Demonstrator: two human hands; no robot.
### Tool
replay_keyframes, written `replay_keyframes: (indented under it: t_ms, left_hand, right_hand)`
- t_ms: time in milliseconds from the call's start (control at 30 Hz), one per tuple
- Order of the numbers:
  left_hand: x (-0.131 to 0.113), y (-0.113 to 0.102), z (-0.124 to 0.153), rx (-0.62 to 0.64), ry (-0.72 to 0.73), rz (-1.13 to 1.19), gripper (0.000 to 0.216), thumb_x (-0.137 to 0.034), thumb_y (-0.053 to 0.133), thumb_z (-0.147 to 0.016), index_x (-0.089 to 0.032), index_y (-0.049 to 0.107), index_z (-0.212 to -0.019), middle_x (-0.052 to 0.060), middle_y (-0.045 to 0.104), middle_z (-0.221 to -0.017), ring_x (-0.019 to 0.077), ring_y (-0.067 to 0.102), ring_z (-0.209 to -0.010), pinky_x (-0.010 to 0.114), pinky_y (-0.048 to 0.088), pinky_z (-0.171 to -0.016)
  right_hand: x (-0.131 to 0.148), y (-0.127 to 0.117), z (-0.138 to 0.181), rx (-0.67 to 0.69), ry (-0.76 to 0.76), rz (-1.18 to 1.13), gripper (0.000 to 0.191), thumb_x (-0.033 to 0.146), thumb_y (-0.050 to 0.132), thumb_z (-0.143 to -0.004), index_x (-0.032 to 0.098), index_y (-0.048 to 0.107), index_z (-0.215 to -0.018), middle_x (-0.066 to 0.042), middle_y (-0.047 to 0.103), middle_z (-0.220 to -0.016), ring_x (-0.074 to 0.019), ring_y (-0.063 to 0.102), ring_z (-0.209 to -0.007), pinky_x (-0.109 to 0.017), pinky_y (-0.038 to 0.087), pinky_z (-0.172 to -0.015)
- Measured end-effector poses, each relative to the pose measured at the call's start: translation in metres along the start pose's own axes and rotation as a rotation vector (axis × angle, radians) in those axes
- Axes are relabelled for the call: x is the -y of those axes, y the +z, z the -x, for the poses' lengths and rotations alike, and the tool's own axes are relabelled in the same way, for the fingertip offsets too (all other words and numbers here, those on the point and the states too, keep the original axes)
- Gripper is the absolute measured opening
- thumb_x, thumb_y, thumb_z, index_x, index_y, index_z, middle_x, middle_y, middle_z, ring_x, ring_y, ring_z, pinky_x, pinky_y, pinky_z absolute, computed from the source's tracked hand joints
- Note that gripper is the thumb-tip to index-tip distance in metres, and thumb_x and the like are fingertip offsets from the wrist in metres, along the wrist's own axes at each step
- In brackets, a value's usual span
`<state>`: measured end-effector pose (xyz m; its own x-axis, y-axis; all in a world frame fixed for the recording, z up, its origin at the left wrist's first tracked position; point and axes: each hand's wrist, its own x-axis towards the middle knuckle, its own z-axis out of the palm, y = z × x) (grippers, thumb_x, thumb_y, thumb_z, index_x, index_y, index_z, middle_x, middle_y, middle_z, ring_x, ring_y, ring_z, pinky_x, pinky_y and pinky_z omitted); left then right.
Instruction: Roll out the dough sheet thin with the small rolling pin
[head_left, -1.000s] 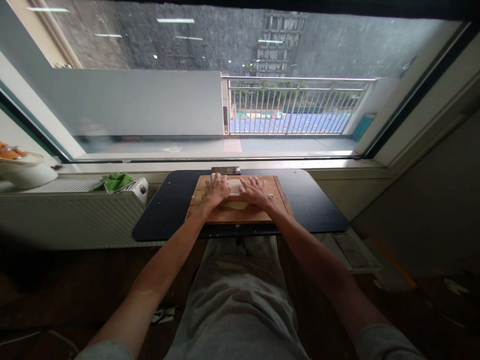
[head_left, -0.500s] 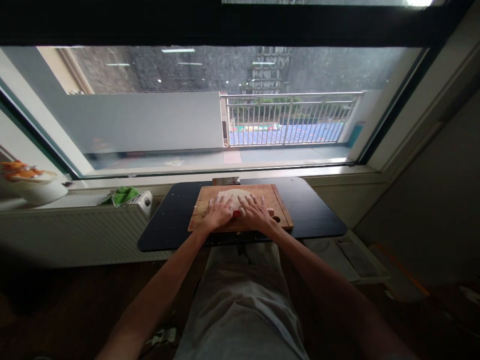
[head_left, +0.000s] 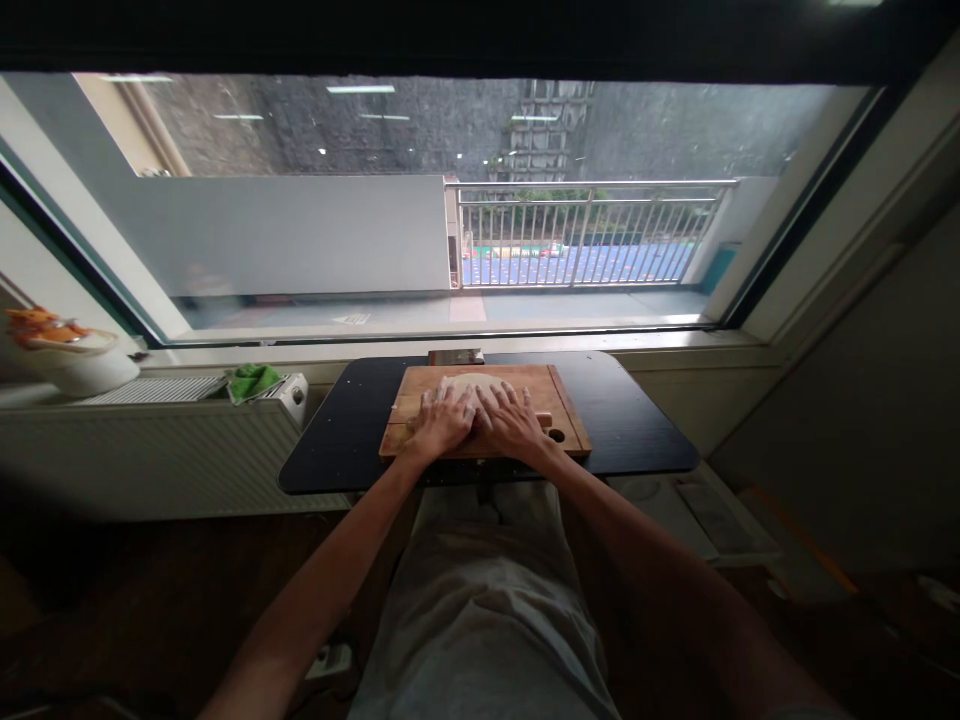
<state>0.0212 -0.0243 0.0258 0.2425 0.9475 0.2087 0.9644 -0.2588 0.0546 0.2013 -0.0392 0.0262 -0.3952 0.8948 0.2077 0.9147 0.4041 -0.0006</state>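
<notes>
Both hands (head_left: pixel 445 418) (head_left: pixel 513 418) spread on apparent rolling pin (head_left: pixel 544 419), dough (head_left: pixel 480 382) on board (head_left: pixel 536 378).

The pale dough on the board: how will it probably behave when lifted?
The dough looks thin and flat on the board, so it would probably droop. White residue on the fingers hints that it may cling a little.

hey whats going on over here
A person has the left-hand grip and right-hand grip side by side, fingers spread, over what looks like a rolling pin, mostly hidden beneath. A pale, flattened sheet of dough shows just beyond, on a wooden board. The board lies on a black table.
</notes>
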Motion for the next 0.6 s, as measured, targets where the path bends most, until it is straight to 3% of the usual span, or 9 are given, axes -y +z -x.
replay_keyframes:
  t_ms: [233, 400, 500, 600]
  left_hand:
    - [-0.001, -0.004, -0.046, -0.076, -0.024, -0.011, 0.052, -0.037, 0.043, -0.111, -0.023, 0.068, -0.155, 0.019, 0.065, -0.162, 0.0375, 0.056, -0.152, 0.057, 0.044, -0.126]
    - [0.004, -0.003, -0.072, 0.015, -0.050, 0.055, 0.052, -0.041, 0.042, -0.111, -0.022, 0.069, -0.151, 0.018, 0.068, -0.156, 0.0351, 0.061, -0.145, 0.054, 0.047, -0.124]
    - [0.010, -0.002, -0.090, 0.074, -0.081, 0.072, 0.051, -0.038, 0.045, -0.108, -0.021, 0.068, -0.151, 0.018, 0.068, -0.156, 0.0343, 0.063, -0.143, 0.050, 0.049, -0.122]
    - [0.014, -0.003, -0.106, 0.040, -0.086, 0.075, 0.046, -0.033, 0.048, -0.107, -0.019, 0.072, -0.143, 0.019, 0.070, -0.151, 0.0343, 0.066, -0.137, 0.049, 0.051, -0.118]
  right_hand:
    - [-0.018, 0.008, -0.046, -0.137, 0.026, 0.005, 0.070, 0.037, 0.041, -0.117, 0.025, 0.027, -0.185, -0.014, 0.052, -0.179, -0.0374, 0.039, -0.168, -0.065, 0.025, -0.138]
    - [-0.026, 0.002, -0.069, -0.055, 0.076, -0.033, 0.067, 0.040, 0.034, -0.119, 0.023, 0.035, -0.183, -0.016, 0.056, -0.175, -0.0392, 0.044, -0.163, -0.066, 0.033, -0.133]
    - [-0.029, -0.005, -0.082, -0.029, 0.091, -0.045, 0.064, 0.038, 0.030, -0.120, 0.022, 0.038, -0.181, -0.016, 0.058, -0.173, -0.0374, 0.048, -0.158, -0.060, 0.038, -0.129]
    - [-0.030, -0.012, -0.097, -0.055, 0.123, -0.056, 0.057, 0.032, 0.030, -0.120, 0.017, 0.052, -0.170, -0.019, 0.067, -0.160, -0.0347, 0.058, -0.143, -0.051, 0.044, -0.123]
